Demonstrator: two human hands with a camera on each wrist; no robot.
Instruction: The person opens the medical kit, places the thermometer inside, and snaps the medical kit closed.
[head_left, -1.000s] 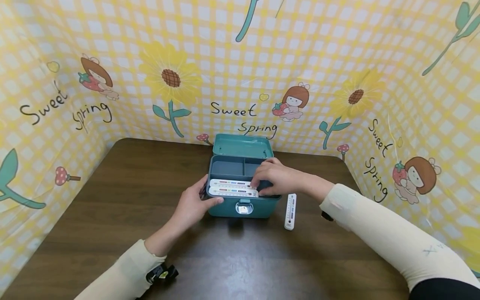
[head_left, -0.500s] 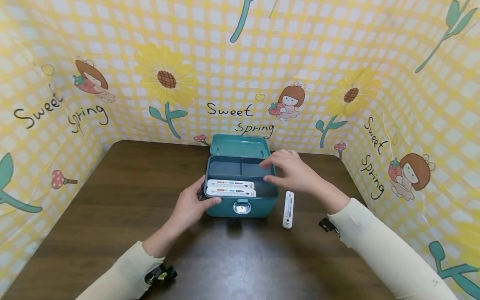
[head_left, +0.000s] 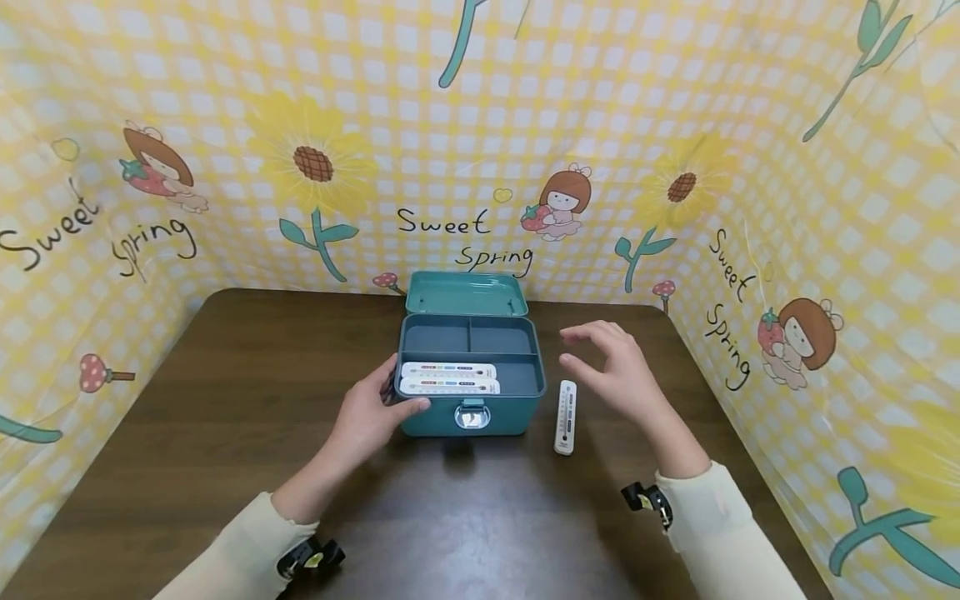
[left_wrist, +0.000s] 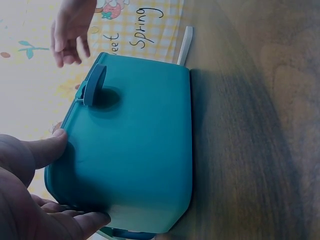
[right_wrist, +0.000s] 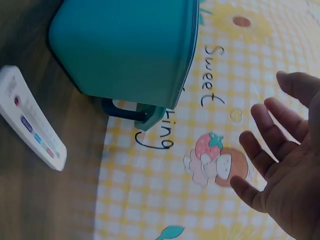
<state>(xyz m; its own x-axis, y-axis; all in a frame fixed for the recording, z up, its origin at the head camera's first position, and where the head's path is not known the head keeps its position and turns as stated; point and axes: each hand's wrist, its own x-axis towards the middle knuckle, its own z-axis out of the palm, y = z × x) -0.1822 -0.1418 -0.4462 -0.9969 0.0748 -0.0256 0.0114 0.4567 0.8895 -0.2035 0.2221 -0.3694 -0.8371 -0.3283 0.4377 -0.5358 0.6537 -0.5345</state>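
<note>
A teal storage box (head_left: 506,415) with a front latch stands on the table, its lid (head_left: 467,295) tipped back. Two white thermometers (head_left: 450,387) lie side by side in its long front compartment, toward the left end. My left hand (head_left: 367,414) holds the box at its front left corner, thumb over the front rim and fingers along the left side. To the right of the box, my right hand (head_left: 624,375) hovers with fingers loosely bent and nothing in them. Below it, another thermometer (head_left: 566,418) lies on the table, also visible in the right wrist view as a white thermometer (right_wrist: 33,120).
Behind the front compartment, the box has two smaller sections, left (head_left: 437,335) and right (head_left: 501,337). Checked yellow cloth (head_left: 360,200) walls in the back and sides of the dark wooden table (head_left: 247,400). The raised lid stands close to the back cloth.
My right hand has left the thermometers inside the box, moving up and out to the right with nothing held. My left hand keeps its grip. The head view has turned slightly right.
</note>
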